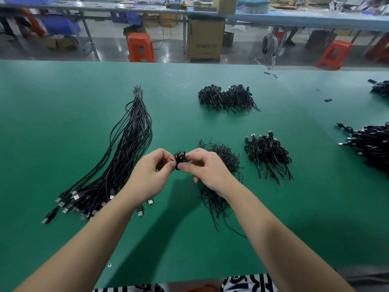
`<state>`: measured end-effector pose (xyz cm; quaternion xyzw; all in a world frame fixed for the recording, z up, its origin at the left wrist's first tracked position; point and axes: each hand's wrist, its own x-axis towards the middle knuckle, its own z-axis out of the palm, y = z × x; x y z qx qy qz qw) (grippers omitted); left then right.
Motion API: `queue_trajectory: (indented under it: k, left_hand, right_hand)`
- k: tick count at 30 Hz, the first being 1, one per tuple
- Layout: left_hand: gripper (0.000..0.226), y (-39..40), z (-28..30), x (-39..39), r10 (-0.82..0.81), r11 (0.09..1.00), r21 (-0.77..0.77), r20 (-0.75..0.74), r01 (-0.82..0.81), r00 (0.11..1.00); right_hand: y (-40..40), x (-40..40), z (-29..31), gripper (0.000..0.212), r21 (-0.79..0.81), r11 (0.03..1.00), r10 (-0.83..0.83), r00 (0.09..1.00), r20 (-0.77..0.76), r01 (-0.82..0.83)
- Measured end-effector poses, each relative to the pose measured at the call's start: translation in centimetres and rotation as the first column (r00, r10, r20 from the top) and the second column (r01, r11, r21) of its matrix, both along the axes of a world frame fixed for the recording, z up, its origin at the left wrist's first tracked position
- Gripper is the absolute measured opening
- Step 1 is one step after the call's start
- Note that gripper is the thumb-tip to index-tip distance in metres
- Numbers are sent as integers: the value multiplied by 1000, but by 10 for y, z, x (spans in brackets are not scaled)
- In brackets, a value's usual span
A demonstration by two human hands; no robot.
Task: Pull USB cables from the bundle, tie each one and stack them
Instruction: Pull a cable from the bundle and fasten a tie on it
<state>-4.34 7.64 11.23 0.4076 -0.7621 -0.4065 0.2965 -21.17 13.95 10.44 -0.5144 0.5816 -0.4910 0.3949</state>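
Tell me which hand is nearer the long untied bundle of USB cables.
Left. The left hand is just right of the bundle, close to its strands. The right hand is farther right, over the pile of twist ties; both pinch a coiled cable.

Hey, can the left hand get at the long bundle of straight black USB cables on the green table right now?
Probably not yet: the left hand and right hand both pinch a small coiled black cable. The long bundle of black USB cables lies unobstructed beside it.
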Motion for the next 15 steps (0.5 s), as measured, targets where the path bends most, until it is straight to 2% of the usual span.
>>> queue_trajectory:
  k: [1, 3, 6, 8, 10, 12, 15]
  left_hand:
    - [17, 2, 1, 0, -5, 997, -79, 21, 7, 1000]
    - [14, 6, 2, -1, 2, 950, -310, 89, 25, 996]
    - [9, 9, 2, -3, 66, 718, -685, 245, 124, 967]
    - [9, 6, 0, -2, 112, 569, -797, 321, 204, 941]
    - [12, 4, -1, -1, 128, 502, -830, 349, 243, 928]
    - [11, 6, 0, -2, 106, 553, -805, 326, 217, 939]
    - [11, 13, 3, -5, 35, 788, -607, 212, 103, 977]
  right_hand:
    - [-1, 0, 0, 11, 5, 1000, -17, 1000, -12, 17]
    - [-1, 1, -2, 21, 39, 999, -21, 1000, -1, 21]
    - [-1, 4, -1, 21, 92, 996, -30, 993, 115, 20]
    - [-1, 5, -2, 25, 118, 993, -26, 983, 184, 4]
    - [-1, 5, -2, 24, 152, 988, -39, 966, 255, -1]
    - [-2, 4, -3, 28, 177, 983, -90, 960, 264, 43]
    - [-3, 4, -4, 14, 91, 991, -115, 967, 225, 97]
